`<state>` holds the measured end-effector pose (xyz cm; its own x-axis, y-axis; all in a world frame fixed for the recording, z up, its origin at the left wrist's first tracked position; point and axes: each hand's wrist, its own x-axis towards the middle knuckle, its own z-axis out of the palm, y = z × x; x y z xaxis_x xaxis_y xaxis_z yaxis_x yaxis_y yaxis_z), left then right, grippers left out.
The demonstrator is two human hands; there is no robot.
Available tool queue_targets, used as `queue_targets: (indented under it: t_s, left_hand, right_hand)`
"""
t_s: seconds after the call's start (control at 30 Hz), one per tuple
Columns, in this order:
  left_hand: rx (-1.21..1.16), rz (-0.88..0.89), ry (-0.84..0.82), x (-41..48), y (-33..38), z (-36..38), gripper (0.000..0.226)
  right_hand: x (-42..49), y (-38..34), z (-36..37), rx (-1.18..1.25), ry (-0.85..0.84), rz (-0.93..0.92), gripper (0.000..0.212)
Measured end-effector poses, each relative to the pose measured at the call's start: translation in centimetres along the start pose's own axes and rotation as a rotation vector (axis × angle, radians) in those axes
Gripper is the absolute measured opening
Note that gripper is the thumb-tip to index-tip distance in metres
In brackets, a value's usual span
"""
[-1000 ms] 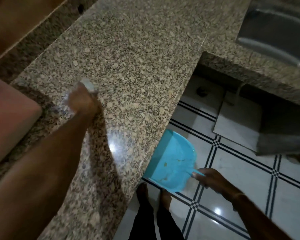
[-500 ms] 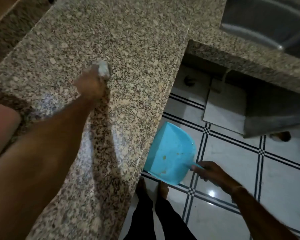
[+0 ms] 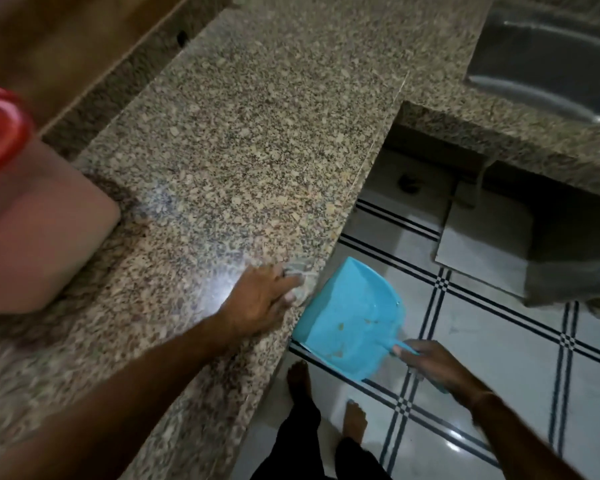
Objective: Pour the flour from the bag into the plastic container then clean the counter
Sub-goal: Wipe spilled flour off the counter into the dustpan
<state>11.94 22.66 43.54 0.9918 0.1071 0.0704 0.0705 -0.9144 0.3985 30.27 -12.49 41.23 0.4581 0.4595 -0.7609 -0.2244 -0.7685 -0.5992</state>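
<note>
Left grip [image 3: 260,299]: fingers curled over a pale cloth [image 3: 300,273], pressing it to the worktop [image 3: 257,133] right at the front edge.
Change: a second ago this grip and the cloth were well back on the worktop; they have swept across to the edge, just above the pan.
Right grip [image 3: 430,362]: closed round the handle of the blue dustpan [image 3: 350,317], held below the edge as before.
Flour: a faint white haze [image 3: 160,202] lies near the plastic container [image 3: 42,237], which has its red lid [image 3: 0,129] on.
Reading: pouring looks done. This wipe stroke ends here, and more passes are probably needed.
</note>
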Motion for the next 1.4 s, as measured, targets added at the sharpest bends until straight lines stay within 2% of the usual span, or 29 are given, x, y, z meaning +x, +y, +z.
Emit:
queue_targets:
  t_s: [0.07, 0.13, 0.17, 0.23, 0.3, 0.4, 0.47, 0.5, 0.57, 0.67, 0.73, 0.8, 0.87, 0.93, 0.97, 1.1, 1.17, 1.23, 1.3, 1.37, 1.4]
  left_hand:
    - [0.044, -0.010, -0.032, -3.4, 0.4, -0.5, 0.049]
    - [0.042, -0.015, -0.025, -4.8, 1.1, -2.5, 0.043]
    - [0.002, -0.056, 0.024, -4.7, 1.5, -3.7, 0.045]
    - [-0.112, -0.243, 0.249, -3.5, 1.4, -6.7, 0.051]
    - [-0.092, -0.389, 0.378, -3.1, -1.4, -8.3, 0.053]
    - [0.115, -0.636, 0.250, -5.6, -7.7, -8.1, 0.073]
    - [0.171, -0.747, 0.249, -6.8, -8.1, -6.2, 0.073]
    - [0.162, -0.757, 0.281, -6.4, -6.4, -5.4, 0.068]
    - [0.130, -0.667, 0.312, -4.7, -1.5, -3.2, 0.056]
    - [-0.029, -0.463, 0.283, -3.3, 5.4, -0.8, 0.069]
    - [-0.082, -0.456, 0.275, -4.6, 7.0, -0.8, 0.072]
    - [-0.139, -0.634, 0.387, -7.1, 6.8, -2.5, 0.062]
    - [-0.025, -0.840, 0.517, -11.2, 4.1, -2.7, 0.064]
    - [0.139, -1.057, 0.430, -15.4, 2.1, -2.8, 0.063]
    - [0.171, -1.094, 0.382, -16.0, 2.0, -2.6, 0.066]
    - [-0.019, -0.941, 0.364, -9.7, 7.6, -2.0, 0.071]
    - [-0.066, -0.819, 0.369, -6.7, 9.7, -0.4, 0.066]
    - [-0.100, -0.794, 0.341, -5.9, 10.2, 0.3, 0.056]
    - [-0.209, -0.827, 0.458, -7.3, 10.2, -0.2, 0.047]
    - [-0.221, -0.983, 0.591, -10.6, 10.1, -1.0, 0.043]
    - [-0.164, -1.093, 0.601, -13.0, 9.8, -1.1, 0.040]
  right_hand:
    - [-1.1, 0.1, 0.7, 0.006, -0.041, -0.007, 0.027]
    - [-1.9, 0.3, 0.9, 0.026, -0.067, -0.018, 0.025]
    - [-2.2, 0.6, 0.9, 0.036, -0.075, -0.015, 0.024]
    - [-2.9, 0.8, 0.8, 0.027, -0.080, -0.003, 0.022]
    - [-3.1, 1.2, 0.4, 0.020, -0.068, 0.005, 0.025]
    - [-3.4, 1.6, -0.1, -0.016, -0.078, 0.002, 0.030]
    - [-3.5, 2.1, -0.6, -0.013, -0.106, -0.015, 0.033]
    - [-3.6, 2.3, -0.7, -0.008, -0.117, -0.025, 0.033]
    - [-4.0, 2.7, -1.0, 0.000, -0.117, -0.025, 0.033]
    - [-4.6, 3.1, -0.8, 0.020, -0.083, 0.005, 0.032]
    - [-5.0, 2.5, -0.8, 0.023, -0.077, 0.006, 0.031]
    - [-5.2, 2.0, -0.9, -0.011, -0.091, -0.030, 0.031]
    - [-5.3, 1.8, -1.1, -0.036, -0.109, -0.078, 0.031]
    - [-5.5, 1.8, -0.9, -0.045, -0.132, -0.108, 0.028]
    - [-5.6, 1.8, -0.7, -0.050, -0.143, -0.119, 0.027]
    - [-5.7, 1.9, 0.3, -0.078, -0.193, -0.123, 0.031]
    - [-5.9, 1.8, 0.7, -0.125, -0.209, -0.123, 0.035]
    - [-6.0, 1.5, 0.8, -0.160, -0.205, -0.128, 0.038]
    - [-6.1, 1.2, 0.6, -0.181, -0.199, -0.150, 0.040]
    - [-6.3, 1.1, 0.5, -0.175, -0.199, -0.187, 0.039]
    - [-6.4, 1.1, 0.5, -0.166, -0.197, -0.201, 0.039]
